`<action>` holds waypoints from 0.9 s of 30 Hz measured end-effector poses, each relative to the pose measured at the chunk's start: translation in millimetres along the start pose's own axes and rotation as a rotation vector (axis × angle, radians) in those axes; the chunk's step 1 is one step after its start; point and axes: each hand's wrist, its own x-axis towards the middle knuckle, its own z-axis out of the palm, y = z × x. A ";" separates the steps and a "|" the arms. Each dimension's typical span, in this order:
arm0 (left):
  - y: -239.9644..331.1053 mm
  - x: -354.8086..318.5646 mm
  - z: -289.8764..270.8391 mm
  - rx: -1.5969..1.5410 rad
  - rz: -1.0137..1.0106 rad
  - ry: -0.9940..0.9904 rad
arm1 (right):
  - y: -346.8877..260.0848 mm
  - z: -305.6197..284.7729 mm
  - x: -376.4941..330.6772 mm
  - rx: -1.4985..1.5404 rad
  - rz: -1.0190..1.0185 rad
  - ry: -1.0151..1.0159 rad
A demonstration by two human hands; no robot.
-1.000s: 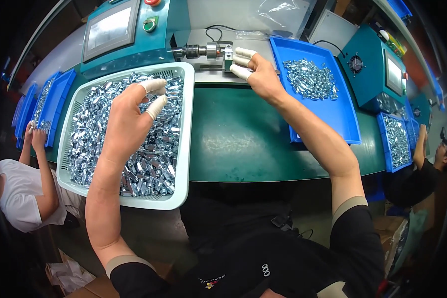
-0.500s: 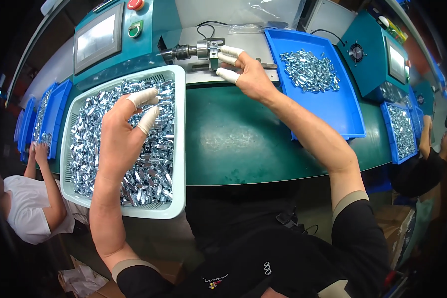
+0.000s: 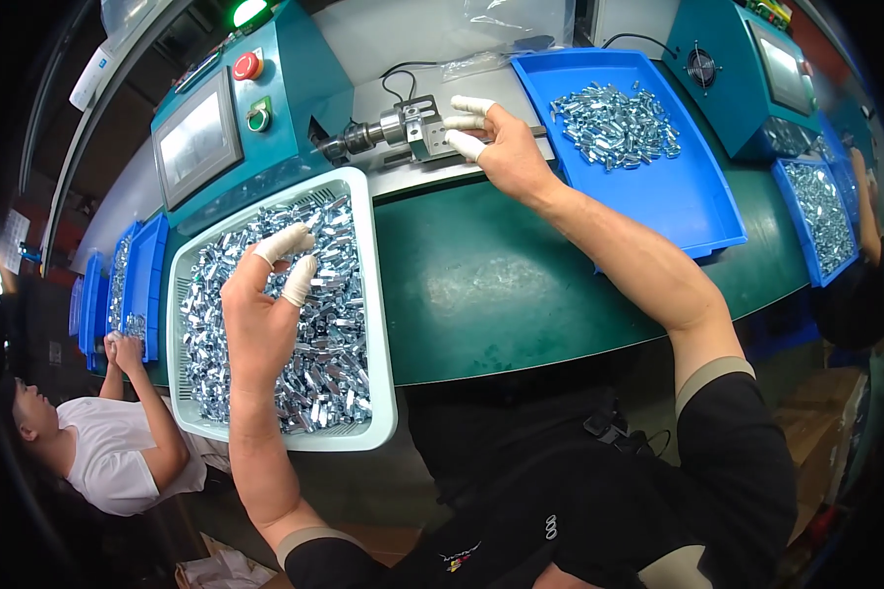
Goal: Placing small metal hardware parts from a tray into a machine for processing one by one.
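Note:
My left hand (image 3: 265, 309) is over a pale green plastic basket (image 3: 381, 324) heaped with small shiny hexagonal metal pieces (image 3: 329, 368). Its covered thumb and fingers are curved but apart, and no piece shows between them. At the back of the bench, my right hand (image 3: 511, 157) is beside a metal clamping fixture (image 3: 424, 130) attached in line with a machine spindle (image 3: 359, 137). The thumb and fingers of that hand, in white finger covers, are spread just right of the fixture block, with nothing visible between them.
A blue tray (image 3: 658, 211) at the right holds a pile of similar pieces. A teal machine (image 3: 265, 167) with a screen and a red button (image 3: 248, 66) stands behind the basket. Another person (image 3: 118, 447) works at far left. Another teal machine (image 3: 732, 88) is at far right.
The whole view has shifted with my head. My right fingertips, earlier right at the fixture, are now slightly apart from it to the right. My left hand stays over the basket.

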 end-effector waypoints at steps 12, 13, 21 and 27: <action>1.6 -1.6 -2.9 0.007 0.012 0.003 | 2.6 -2.4 3.1 0.001 0.051 0.045; 1.8 -2.2 -2.9 0.007 0.002 -0.002 | 5.4 -2.4 3.8 -0.028 0.022 0.077; -0.8 -2.1 0.3 -0.026 -0.012 -0.009 | -13.9 -17.9 51.2 -0.588 0.197 0.106; -5.8 -0.9 0.7 -0.044 -0.016 0.003 | -44.5 9.5 75.7 -1.010 0.113 -0.064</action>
